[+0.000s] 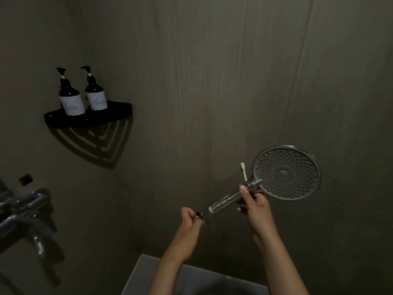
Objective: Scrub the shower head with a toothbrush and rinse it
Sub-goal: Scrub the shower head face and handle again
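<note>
Head view: my right hand [254,202] grips the shower head [286,172] and toothbrush [244,171], the handle end pointing down-left toward the hose fitting [199,215] gripped in my left hand [188,220].

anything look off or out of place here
The shower head is disconnected: the right hand grips its handle, whose lower end is bare, while the left hand pinches a small metal fitting just apart from it, maybe the hose end. The two pump bottles stand upright on the corner shelf.
</note>
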`<state>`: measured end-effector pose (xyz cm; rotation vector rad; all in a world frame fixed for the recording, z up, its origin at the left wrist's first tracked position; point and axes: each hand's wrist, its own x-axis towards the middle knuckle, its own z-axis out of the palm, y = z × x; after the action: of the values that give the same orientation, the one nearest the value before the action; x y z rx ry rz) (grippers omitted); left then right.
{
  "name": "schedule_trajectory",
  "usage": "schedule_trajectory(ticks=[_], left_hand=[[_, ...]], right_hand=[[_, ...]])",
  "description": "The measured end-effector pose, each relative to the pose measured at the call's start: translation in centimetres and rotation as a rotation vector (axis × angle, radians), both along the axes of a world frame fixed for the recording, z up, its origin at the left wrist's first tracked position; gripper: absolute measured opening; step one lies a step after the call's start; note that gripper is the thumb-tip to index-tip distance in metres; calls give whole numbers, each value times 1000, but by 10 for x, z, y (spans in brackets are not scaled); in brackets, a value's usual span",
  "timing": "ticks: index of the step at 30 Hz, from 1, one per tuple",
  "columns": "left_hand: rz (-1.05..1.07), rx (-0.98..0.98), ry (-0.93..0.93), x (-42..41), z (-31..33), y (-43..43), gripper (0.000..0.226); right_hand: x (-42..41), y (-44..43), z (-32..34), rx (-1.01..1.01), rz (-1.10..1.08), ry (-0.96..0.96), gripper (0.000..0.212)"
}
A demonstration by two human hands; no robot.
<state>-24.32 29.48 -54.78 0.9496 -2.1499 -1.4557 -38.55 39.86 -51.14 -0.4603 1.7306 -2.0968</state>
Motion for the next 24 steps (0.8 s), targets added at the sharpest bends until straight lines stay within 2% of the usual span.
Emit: schedule_trajectory(ticks=[4,8,12,18,24], left_hand=[[4,-16,15,18,-10,-1,18],[-77,-105,25,28,-16,-1,19],[-118,-97,75,33,-20,1,16],[-155,-156,136,30,-12,4,9],[-166,-150,106,30,-11,6,12]], right_hand=[[6,2,-14,-24,22,-112,15],[14,4,-26,-51,54,-221,11],[19,6,-35,-60,92,-316,10],[17,12,-40,-51,89,-309,10],[21,15,-37,-105,110,-300,24]])
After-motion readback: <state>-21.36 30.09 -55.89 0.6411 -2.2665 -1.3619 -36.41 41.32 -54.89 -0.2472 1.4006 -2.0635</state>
